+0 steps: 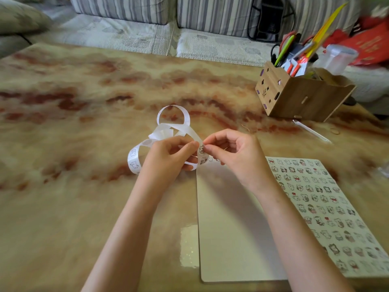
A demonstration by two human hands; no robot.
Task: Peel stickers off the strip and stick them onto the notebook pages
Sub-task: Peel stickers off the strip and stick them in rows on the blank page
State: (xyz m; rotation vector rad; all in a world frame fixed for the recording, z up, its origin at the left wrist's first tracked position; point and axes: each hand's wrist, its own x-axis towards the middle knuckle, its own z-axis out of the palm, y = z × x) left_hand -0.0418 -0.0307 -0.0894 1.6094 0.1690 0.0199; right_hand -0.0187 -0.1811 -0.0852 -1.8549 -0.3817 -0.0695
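A long white sticker strip (134, 159) curls in loops above the table, with small cartoon stickers printed along it. My left hand (166, 159) grips the strip from the left with curled fingers. My right hand (233, 154) pinches a sticker (201, 149) on the strip between thumb and forefinger, right beside the left fingertips. The open notebook (231, 228) lies below my right forearm. Its left page is blank and its right page (328, 207) is covered with rows of several stickers.
A wooden desk organiser (299, 95) full of pens and scissors stands at the back right. A clear pen (311, 131) lies in front of it. A striped sofa (147, 17) runs behind the marbled table (84, 123).
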